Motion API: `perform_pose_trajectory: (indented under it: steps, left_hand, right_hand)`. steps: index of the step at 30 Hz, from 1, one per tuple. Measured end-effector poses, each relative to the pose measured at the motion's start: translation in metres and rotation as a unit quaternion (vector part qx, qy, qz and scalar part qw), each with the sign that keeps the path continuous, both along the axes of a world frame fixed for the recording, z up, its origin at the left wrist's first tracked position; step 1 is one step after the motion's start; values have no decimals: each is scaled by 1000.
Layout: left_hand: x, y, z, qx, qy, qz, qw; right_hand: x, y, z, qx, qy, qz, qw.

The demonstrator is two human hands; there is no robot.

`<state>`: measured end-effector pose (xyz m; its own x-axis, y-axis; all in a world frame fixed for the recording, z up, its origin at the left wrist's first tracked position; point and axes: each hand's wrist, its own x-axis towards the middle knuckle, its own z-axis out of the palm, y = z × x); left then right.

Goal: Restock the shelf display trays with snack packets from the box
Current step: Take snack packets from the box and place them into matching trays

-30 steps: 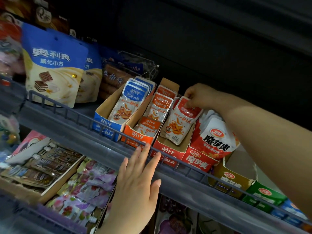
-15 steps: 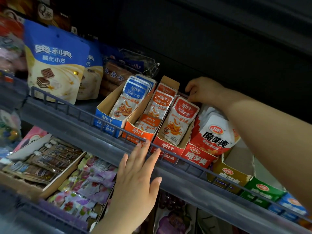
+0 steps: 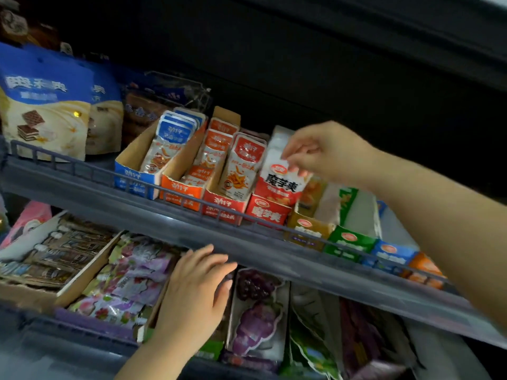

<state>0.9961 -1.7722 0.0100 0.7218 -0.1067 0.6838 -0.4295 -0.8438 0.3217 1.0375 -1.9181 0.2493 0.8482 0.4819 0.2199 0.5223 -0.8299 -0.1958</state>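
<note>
The right arm is stretching in from the right edge of the upper shelf, wrist bent downward. The right hand is curling its fingers together and pinching the top of a white-and-red packet, which is standing upright in the red tray at the shelf's front edge, beside the orange-packet trays. The left hand is hovering palm-down just beneath that front edge, fingers straight and slightly spread, holding nothing; whether it is touching the shelf is unclear.
</note>
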Motion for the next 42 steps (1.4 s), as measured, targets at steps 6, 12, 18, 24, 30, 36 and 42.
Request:
perform_pose_trajectory:
  steps: [6, 12, 18, 24, 30, 36, 42]
  left_hand:
    - [-36, -35, -24, 101, 45, -82, 991]
    - [-71, -58, -85, 174, 223, -123, 951]
    - [-114, -79, -155, 214, 460, 4, 862]
    - [-123, -86, -184, 179, 519, 63, 834]
    - [-121, -83, -214, 109, 557, 87, 818]
    - [-122, -73, -227, 46, 558, 60, 827]
    - [-120, -57, -231, -33, 581, 6, 813]
  right_hand:
    - [-67, -67, -68, 73, 158, -23, 985]
    - [-102, -124, -183, 152, 289, -128, 937]
    - [-107, -138, -306, 210, 452, -214, 840]
    - [-131, -158, -423, 233, 532, -329, 745]
    - [-150, -151, -490, 220, 575, -354, 704]
    - [-144, -111, -521, 250, 630, -374, 633]
    - [-152, -71, -528, 285, 616, -386, 625]
